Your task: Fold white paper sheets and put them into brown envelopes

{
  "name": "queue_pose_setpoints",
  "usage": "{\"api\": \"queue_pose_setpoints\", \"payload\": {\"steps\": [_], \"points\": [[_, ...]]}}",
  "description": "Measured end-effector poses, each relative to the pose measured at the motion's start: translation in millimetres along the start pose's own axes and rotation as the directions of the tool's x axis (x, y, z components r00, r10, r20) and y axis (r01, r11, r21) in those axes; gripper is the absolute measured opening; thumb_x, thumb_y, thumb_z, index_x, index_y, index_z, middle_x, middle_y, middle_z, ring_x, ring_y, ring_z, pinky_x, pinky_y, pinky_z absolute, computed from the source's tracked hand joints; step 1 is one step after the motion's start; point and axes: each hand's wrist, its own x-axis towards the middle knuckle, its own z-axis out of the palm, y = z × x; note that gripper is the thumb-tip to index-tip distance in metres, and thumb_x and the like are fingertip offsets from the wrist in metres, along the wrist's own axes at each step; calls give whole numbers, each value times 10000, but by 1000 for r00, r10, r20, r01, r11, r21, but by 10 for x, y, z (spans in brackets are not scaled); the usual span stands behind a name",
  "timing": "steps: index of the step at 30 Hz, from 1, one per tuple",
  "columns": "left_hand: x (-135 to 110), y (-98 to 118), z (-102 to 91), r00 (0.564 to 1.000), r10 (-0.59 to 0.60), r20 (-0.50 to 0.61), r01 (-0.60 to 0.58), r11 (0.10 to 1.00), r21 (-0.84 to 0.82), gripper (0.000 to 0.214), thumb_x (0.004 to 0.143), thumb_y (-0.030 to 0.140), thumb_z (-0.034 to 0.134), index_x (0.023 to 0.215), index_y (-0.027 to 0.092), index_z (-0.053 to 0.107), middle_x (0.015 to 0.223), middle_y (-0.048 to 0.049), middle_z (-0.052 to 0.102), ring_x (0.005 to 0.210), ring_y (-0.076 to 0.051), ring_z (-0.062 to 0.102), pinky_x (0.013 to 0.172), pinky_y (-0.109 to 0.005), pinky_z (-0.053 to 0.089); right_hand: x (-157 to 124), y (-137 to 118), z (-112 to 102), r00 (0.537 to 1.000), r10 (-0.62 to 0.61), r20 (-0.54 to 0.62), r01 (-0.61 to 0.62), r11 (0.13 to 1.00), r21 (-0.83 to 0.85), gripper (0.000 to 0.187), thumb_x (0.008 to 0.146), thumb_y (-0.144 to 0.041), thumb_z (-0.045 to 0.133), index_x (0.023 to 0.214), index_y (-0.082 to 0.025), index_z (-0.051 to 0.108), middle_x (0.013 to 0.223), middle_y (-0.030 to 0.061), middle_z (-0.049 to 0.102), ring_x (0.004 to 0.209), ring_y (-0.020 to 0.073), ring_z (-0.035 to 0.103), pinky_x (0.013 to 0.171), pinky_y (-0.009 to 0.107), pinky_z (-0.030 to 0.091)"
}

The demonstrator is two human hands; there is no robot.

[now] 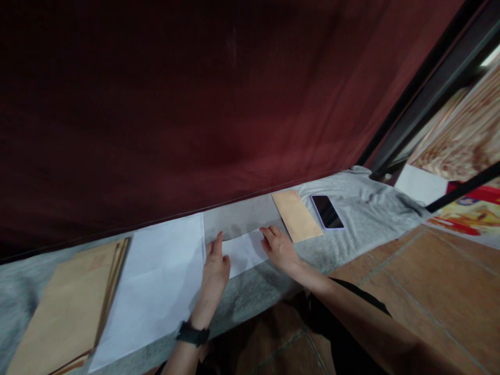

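Note:
A narrow white sheet of paper (247, 252), apparently folded over, lies on the grey cloth between my two hands. At its left end my left hand (215, 266) grips it, fingers on the far edge and thumb on top. My right hand (280, 249) is closed on its far right corner, with the fingertips bent together. Left of these hands is a stack of larger white paper (156, 281). A small tan envelope (297, 214) rests just beyond my right hand.
Several large brown envelopes (74, 302) are stacked at the left. A phone (328, 212) with a purple rim lies right of the small envelope. The grey cloth (357, 208) covers a narrow ledge against a dark red panel (219, 104). Below is a tiled floor (437, 281).

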Motion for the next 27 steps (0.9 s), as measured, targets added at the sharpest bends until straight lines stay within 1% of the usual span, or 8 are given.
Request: {"api": "queue_pose_setpoints", "payload": {"steps": [4, 7, 11, 13, 15, 18, 23, 27], "points": [[-23, -1, -2, 1000, 27, 4, -27, 998, 65, 688, 795, 82, 461, 1476, 166, 428, 1302, -155, 557, 1164, -290, 609, 1025, -465, 511, -109, -95, 95, 962, -271, 35, 270, 962, 42, 466, 1037, -321, 421, 1485, -203, 466, 1524, 93, 493, 1403, 207, 448, 1156, 394, 382], [-68, 41, -10, 1000, 28, 1, -28, 988, 155, 656, 829, 94, 446, 1481, 167, 423, 1370, -172, 536, 1171, -295, 613, 1002, -460, 521, -209, -143, 205, 933, -348, 86, 351, 936, -20, 521, 1052, -399, 414, 1536, -208, 396, 1598, 87, 383, 1478, 207, 340, 1208, 430, 305], [-194, 180, 90, 992, 111, -53, -90, 947, 308, 515, 930, 220, 434, 1434, 126, 487, 1504, -226, 454, 1366, -380, 465, 1101, -575, 404, -273, -136, 304, 933, -353, 62, 358, 928, -103, 555, 1041, -414, 452, 1542, -185, 386, 1593, 99, 377, 1492, 218, 313, 1230, 442, 268], [-269, 248, 216, 981, 193, 1, -184, 937, 297, 524, 968, 302, 412, 1450, 103, 467, 1575, -230, 375, 1461, -380, 344, 1149, -580, 343, -280, -117, 329, 930, -364, 56, 369, 922, -117, 552, 1038, -367, 455, 1551, -181, 369, 1594, 96, 374, 1493, 213, 311, 1234, 437, 266], [-333, 282, 361, 964, 246, 104, -265, 930, 255, 571, 988, 361, 382, 1490, 90, 411, 1598, -215, 354, 1511, -339, 262, 1191, -552, 296, -285, -98, 351, 924, -378, 61, 383, 915, -129, 563, 1022, -292, 462, 1558, -160, 352, 1601, 101, 360, 1495, 215, 305, 1241, 430, 256], [-393, 264, 520, 960, 224, 169, -264, 924, 277, 642, 997, 426, 348, 1531, 68, 333, 1609, -211, 335, 1528, -310, 223, 1222, -542, 242, -294, -76, 384, 919, -388, 70, 394, 906, -151, 591, 993, -223, 464, 1559, -109, 337, 1605, 117, 348, 1505, 222, 281, 1254, 417, 229], [-416, 168, 547, 961, 217, 171, -266, 896, 355, 705, 989, 491, 353, 1539, 50, 315, 1602, -216, 341, 1530, -303, 218, 1238, -534, 215, -277, -59, 398, 931, -360, 62, 365, 917, -164, 574, 1027, -249, 417, 1580, -156, 296, 1618, 90, 323, 1513, 199, 257, 1250, 411, 229], [-412, 106, 507, 969, 225, 106, -249, 890, 382, 732, 976, 538, 384, 1538, 72, 329, 1594, -222, 354, 1524, -315, 237, 1228, -560, 223, -249, -23, 376, 959, -279, 41, 282, 946, -162, 555, 1040, -277, 393, 1578, -174, 304, 1602, 95, 357, 1497, 201, 301, 1242, 436, 239]]}}
